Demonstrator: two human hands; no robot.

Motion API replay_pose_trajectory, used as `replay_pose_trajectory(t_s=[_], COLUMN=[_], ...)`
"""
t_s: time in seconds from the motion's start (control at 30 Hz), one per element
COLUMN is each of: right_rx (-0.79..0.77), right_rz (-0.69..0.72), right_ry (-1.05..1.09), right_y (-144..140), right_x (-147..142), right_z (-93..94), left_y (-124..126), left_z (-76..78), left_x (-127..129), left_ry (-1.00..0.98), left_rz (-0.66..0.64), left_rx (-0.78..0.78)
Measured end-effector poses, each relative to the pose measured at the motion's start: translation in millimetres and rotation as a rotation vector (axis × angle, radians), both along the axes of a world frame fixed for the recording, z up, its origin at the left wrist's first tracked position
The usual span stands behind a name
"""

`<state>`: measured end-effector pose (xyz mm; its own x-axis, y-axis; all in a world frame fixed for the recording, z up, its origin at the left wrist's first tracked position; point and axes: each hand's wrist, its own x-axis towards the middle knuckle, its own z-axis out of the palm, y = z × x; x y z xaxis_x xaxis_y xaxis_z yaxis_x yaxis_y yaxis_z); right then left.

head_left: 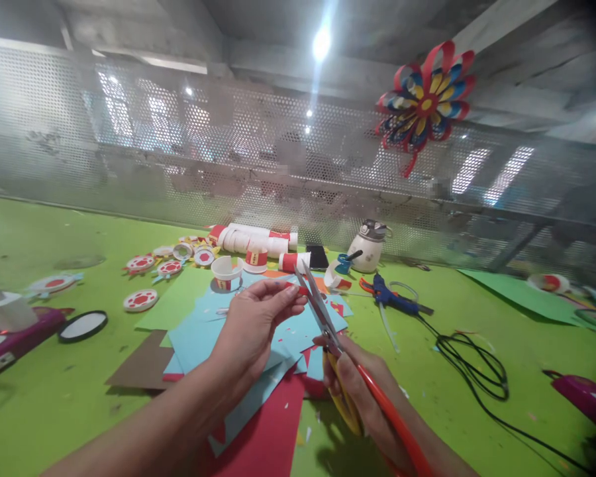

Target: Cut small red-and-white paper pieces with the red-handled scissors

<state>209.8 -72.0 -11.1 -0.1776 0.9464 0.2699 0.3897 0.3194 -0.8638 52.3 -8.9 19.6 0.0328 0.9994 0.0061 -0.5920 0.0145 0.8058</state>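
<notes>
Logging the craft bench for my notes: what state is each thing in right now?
Scissors: blades open, gripped by the right hand.
Small red paper piece: pinched in the left hand, at the blades.
Glue gun: lying on the green table, cord attached.
Paper cup: upright.
Paper flower: hanging on the mesh.

A blue glue gun (395, 298) lies right of centre on the green table (54, 397), its black cord (471, 371) coiling nearer. A white kettle (370, 246) stands far behind it. Paper cups (255, 242) lie far centre; a paper flower (426, 99) hangs on the mesh fence (179, 152).
</notes>
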Motion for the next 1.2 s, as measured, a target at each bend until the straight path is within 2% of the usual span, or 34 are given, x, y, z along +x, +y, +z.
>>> replay_pose_trajectory(t_s=[0.3, 0.57, 0.83, 1.2], right_rx=[0.029, -0.085, -0.213, -0.172], right_rz=[0.005, 0.028, 0.176, -0.009], right_ry=[-0.067, -0.054, 0.131, -0.048], right_y=[-1.5, -0.9, 3.8, -6.2], right_x=[2.5, 3.4, 4.7, 3.1], right_z=[4.1, 4.4, -6.5, 4.9], left_y=[-1.0, -2.8, -1.8, -2.5], left_z=[0.6, 3.7, 2.5, 0.6], left_x=[-1.9, -3.2, -1.5, -0.5], left_ry=[0.048, 0.104, 0.174, 0.192], left_rz=[0.008, 0.001, 0.064, 0.052], left_rx=[-0.031, -0.041, 0.037, 0.055])
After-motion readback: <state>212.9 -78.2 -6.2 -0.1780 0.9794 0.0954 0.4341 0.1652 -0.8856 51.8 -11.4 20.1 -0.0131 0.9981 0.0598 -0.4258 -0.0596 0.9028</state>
